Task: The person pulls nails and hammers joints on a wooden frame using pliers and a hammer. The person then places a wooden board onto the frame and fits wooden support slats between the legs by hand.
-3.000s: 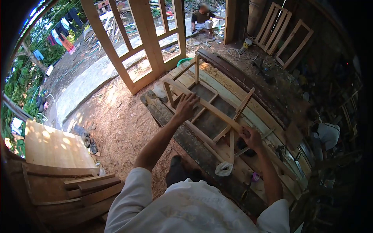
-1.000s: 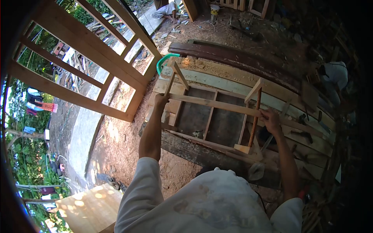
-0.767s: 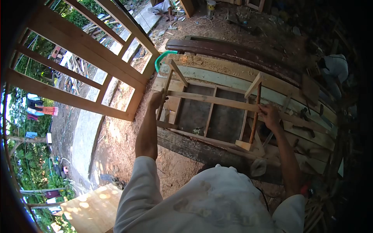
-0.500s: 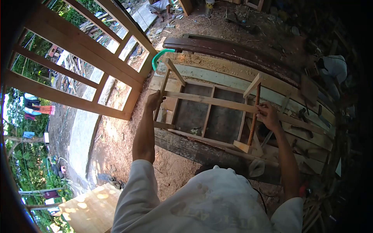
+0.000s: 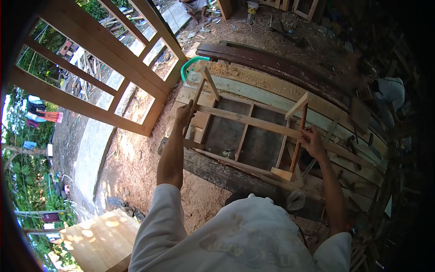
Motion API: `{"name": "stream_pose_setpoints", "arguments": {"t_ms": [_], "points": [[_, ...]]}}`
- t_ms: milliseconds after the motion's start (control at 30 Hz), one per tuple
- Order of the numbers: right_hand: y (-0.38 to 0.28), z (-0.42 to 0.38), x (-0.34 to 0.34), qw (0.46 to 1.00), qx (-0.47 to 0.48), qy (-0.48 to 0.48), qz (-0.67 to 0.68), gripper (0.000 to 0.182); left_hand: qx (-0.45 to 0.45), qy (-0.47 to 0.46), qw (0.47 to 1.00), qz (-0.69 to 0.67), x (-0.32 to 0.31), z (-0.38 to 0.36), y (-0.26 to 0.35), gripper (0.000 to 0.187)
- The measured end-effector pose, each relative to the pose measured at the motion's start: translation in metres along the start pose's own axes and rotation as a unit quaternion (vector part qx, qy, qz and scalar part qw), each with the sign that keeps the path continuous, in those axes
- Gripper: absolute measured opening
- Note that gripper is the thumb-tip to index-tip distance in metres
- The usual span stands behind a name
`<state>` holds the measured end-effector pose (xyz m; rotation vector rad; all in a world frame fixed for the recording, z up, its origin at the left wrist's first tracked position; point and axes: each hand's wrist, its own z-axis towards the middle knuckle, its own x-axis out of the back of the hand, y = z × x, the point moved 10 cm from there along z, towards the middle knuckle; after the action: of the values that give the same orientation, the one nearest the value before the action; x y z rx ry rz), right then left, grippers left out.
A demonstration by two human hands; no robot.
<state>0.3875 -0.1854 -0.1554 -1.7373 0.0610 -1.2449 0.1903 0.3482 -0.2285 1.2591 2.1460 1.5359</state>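
A wooden frame (image 5: 247, 129) with thin crossbars lies on the plank bench. Above it runs a long wooden slat (image 5: 249, 119) between two upright end pieces. At the slat's left end, my left hand (image 5: 185, 114) is closed around the left end piece (image 5: 198, 94). My right hand (image 5: 312, 141) pinches the slat's right end beside the right end piece (image 5: 302, 119), which has a darker edge. The exact contact of the fingertips is partly hidden.
Planks (image 5: 267, 94) with shavings cover the bench, and tools (image 5: 351, 145) lie at its right. A large slatted wooden frame (image 5: 113, 75) stands at left, near a green hoop (image 5: 185, 68). One person (image 5: 389, 90) is at right, another (image 5: 195, 7) at top.
The view has shifted slightly. The left end piece leans differently, its top farther right, and my hands still hold the wooden pieces.
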Motion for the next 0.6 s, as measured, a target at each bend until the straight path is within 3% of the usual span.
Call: {"name": "stream_pose_setpoints", "arguments": {"t_ms": [133, 400, 600], "points": [[-0.004, -0.002, 0.002, 1.000, 0.001, -0.003, -0.017, 0.041, -0.047, -0.001, 0.998, -0.046, -0.006, 0.004, 0.004, 0.045], [-0.006, -0.012, -0.002, 1.000, -0.003, 0.027, 0.014, 0.041, -0.009, 0.057, 0.997, -0.059, 0.003, 0.007, -0.009, 0.035], [-0.006, -0.011, 0.001, 0.999, 0.006, 0.044, -0.004, 0.040, -0.004, 0.023, 0.995, -0.097, 0.000, 0.011, -0.015, 0.036]]}}
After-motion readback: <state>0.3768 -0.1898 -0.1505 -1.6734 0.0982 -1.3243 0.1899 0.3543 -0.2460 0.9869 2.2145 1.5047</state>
